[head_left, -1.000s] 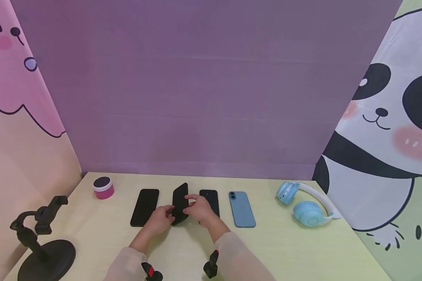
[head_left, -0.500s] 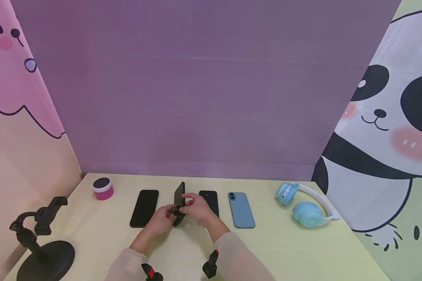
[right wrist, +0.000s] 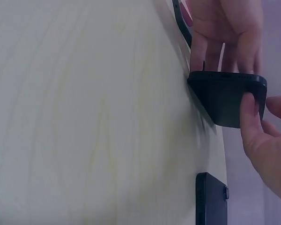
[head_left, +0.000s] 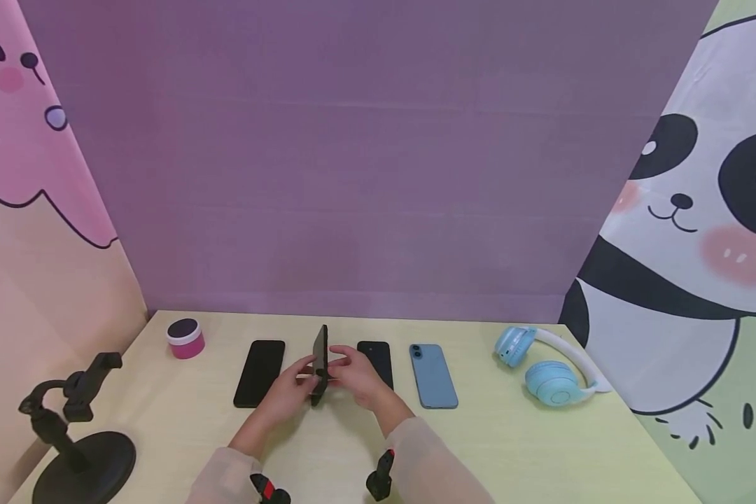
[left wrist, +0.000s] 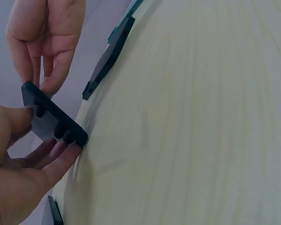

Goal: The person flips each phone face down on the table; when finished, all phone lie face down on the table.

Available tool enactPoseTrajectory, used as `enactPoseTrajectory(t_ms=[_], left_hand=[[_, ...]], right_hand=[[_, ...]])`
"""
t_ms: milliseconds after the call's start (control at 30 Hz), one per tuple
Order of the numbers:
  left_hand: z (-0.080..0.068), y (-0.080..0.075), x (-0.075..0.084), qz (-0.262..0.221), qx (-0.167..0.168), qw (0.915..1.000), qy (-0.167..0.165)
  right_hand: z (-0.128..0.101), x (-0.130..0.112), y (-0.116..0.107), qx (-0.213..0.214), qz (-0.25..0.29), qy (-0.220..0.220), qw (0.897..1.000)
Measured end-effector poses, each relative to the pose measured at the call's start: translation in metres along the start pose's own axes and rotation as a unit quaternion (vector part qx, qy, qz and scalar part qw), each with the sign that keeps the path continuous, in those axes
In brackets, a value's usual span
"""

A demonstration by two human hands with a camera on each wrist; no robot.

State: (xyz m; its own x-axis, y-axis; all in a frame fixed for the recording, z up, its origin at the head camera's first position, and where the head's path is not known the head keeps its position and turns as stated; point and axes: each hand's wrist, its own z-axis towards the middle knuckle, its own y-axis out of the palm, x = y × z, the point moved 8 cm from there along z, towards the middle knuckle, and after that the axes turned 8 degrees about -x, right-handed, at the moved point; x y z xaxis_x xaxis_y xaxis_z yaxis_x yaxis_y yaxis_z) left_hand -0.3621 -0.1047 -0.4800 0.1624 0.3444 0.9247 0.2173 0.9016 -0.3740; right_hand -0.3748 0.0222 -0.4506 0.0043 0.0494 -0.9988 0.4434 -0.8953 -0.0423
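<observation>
Gripping a black phone (head_left: 319, 360) between them, the left hand (head_left: 288, 389) and right hand (head_left: 357, 376) hold it on edge, its long side on the pale bench (head_left: 510, 448) at the middle of a row of phones. The left hand's thumb and fingers pinch the phone's near end; the right hand's thumb (right wrist: 249, 110) presses one face while its fingers curl towards the other, so both hands are closed on it.

Balanced on so thin an edge, the phone could likely tip flat if either pinch loosens, and it might slap onto a neighbour.

At 9 o'clock from the hands, just beside them, a second black phone (head_left: 260, 372) lies flat. At 3 o'clock a third black phone (head_left: 376, 358) lies partly hidden under the right hand, so it stands closest in the way of a fall. A blue phone (head_left: 432, 375) lies beyond it. Further towards 3 o'clock rest pale blue headphones (head_left: 551, 367). At 10 o'clock sits a small pink jar (head_left: 185, 337), and at 8 o'clock, well apart, a black phone stand (head_left: 75, 434).
</observation>
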Motion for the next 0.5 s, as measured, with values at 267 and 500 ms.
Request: enactPoseTrajectory(t_ms=[267,500], left_hand=[[-0.0014,0.0033,0.0062,-0.044,0.0,0.999,-0.002],[0.0009,0.0058,0.007,-0.104,-0.004,0.9946,0.004]], right_hand=[[0.0017,0.0057,0.0008,-0.027,0.02,0.0,0.999],[0.0027,0.006,0.0001,-0.026,0.016,-0.002,1.0]])
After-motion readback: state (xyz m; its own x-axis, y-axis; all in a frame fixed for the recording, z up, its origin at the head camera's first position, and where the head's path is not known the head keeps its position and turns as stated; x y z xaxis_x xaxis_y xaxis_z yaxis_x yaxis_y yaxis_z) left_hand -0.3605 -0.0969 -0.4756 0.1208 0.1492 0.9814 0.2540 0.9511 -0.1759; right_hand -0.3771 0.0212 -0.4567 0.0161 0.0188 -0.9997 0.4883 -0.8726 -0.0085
